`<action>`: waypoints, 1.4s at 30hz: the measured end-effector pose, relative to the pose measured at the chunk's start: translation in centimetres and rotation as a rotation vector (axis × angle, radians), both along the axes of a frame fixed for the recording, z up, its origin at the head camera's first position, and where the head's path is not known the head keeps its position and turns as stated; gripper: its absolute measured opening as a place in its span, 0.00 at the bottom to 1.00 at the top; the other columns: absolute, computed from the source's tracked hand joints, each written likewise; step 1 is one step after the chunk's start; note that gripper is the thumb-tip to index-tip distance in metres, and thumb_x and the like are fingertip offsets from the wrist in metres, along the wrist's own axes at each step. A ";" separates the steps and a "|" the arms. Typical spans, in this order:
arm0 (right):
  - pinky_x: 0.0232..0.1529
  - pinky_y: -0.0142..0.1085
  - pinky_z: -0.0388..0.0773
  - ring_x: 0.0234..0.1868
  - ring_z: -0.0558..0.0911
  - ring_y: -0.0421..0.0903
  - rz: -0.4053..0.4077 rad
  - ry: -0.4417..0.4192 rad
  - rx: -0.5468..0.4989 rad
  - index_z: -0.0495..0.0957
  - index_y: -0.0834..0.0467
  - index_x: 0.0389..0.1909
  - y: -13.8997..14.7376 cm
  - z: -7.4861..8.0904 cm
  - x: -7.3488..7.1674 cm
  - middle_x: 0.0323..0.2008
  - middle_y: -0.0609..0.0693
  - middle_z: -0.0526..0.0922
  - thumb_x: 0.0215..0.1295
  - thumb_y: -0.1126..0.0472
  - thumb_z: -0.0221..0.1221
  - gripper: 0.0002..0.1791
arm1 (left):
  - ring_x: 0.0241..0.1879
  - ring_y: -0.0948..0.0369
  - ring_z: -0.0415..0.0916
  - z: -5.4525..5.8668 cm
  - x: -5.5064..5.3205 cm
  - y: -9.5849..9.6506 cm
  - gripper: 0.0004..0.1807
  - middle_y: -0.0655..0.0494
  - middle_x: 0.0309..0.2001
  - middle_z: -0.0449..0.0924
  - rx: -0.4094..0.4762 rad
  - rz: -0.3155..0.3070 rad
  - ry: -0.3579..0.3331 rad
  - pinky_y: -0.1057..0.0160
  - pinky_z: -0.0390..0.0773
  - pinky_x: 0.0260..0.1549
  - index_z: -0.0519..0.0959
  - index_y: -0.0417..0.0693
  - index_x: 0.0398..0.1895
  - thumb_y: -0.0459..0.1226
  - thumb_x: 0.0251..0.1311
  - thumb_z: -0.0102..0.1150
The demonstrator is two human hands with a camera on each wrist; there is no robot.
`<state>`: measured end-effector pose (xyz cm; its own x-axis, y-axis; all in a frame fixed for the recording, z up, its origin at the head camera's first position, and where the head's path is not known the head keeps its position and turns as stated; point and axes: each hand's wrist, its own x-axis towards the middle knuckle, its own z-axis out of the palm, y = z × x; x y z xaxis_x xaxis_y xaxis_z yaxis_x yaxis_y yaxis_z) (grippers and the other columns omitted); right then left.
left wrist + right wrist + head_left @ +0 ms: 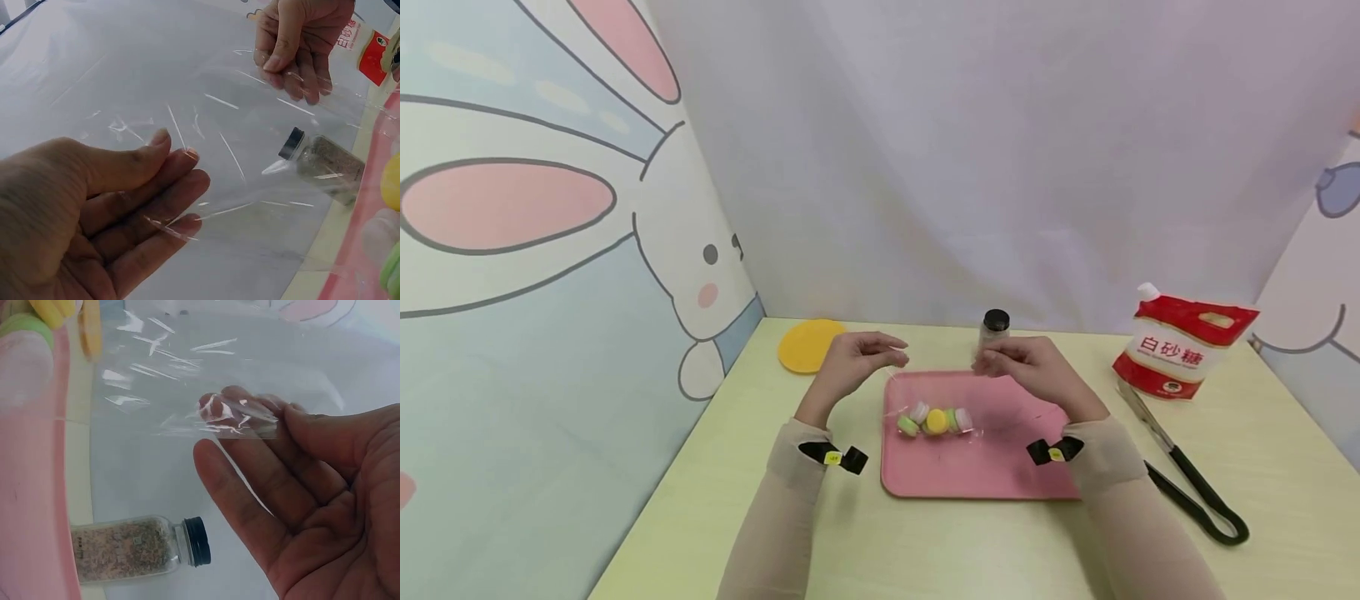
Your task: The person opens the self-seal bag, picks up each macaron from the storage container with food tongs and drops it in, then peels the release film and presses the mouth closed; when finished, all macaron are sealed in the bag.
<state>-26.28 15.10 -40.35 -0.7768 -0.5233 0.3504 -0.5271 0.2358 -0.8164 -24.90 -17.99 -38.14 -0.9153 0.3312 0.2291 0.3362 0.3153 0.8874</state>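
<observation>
A clear plastic bag (169, 362) stretches between my two hands, showing mostly as glints and creases. My left hand (859, 364) pinches one upper side of it between thumb and forefinger, the other fingers extended. Opposite, my right hand (1030, 364) pinches the other side; in the right wrist view the film crosses its fingertips. Lower down, several macarons sit together within the bag's outline, over the pink tray (970, 482): a yellow macaron (937, 422), green ones such as the green macaron (908, 427), and pale ones such as the pale macaron (964, 419).
Behind the tray stands a black-capped jar (995, 327) of dry brownish bits. A yellow disc (808, 346) lies at the back left. On the right are a red and white sugar pouch (1176, 346) and black-handled tongs (1195, 483). A curtain (962, 167) closes the back.
</observation>
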 end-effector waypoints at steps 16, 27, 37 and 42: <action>0.46 0.42 0.84 0.42 0.88 0.56 0.127 -0.159 -0.053 0.79 0.68 0.49 1.8 0.2 0.3 0.40 0.62 0.88 0.77 0.67 0.53 0.10 | 0.43 0.40 0.84 -1.1 -0.6 0.4 0.13 0.47 0.37 0.88 0.139 -0.111 -0.110 0.54 0.85 0.41 0.87 0.40 0.44 0.39 0.60 0.71; 0.52 0.47 0.81 0.51 0.83 0.66 0.097 -0.259 -0.134 0.77 0.60 0.62 0.6 -1.9 -0.5 0.47 0.58 0.87 0.73 0.60 0.60 0.19 | 0.44 0.48 0.86 -2.5 -1.6 0.4 0.15 0.46 0.43 0.88 0.229 -0.127 -0.149 0.42 0.80 0.47 0.85 0.39 0.50 0.38 0.64 0.67; 0.48 0.56 0.80 0.49 0.86 0.58 0.131 -0.211 -0.226 0.76 0.73 0.58 1.2 -1.3 -0.6 0.50 0.65 0.84 0.73 0.68 0.58 0.17 | 0.44 0.49 0.86 -2.6 -1.8 -0.1 0.16 0.46 0.44 0.88 0.225 -0.144 -0.139 0.44 0.81 0.47 0.84 0.38 0.53 0.35 0.65 0.66; 0.49 0.58 0.78 0.50 0.85 0.59 0.135 -0.203 -0.254 0.75 0.73 0.60 1.5 -1.0 -0.7 0.52 0.69 0.82 0.74 0.67 0.56 0.18 | 0.45 0.46 0.86 -2.3 -1.7 -0.2 0.14 0.45 0.46 0.87 0.247 -0.188 -0.127 0.40 0.79 0.48 0.85 0.41 0.54 0.34 0.66 0.64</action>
<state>-26.94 16.58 -41.38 -0.7734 -0.5422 0.3284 -0.3610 -0.0492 -0.9313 -26.56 -18.18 -40.47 -0.8696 0.4460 0.2118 0.2501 0.0280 0.9678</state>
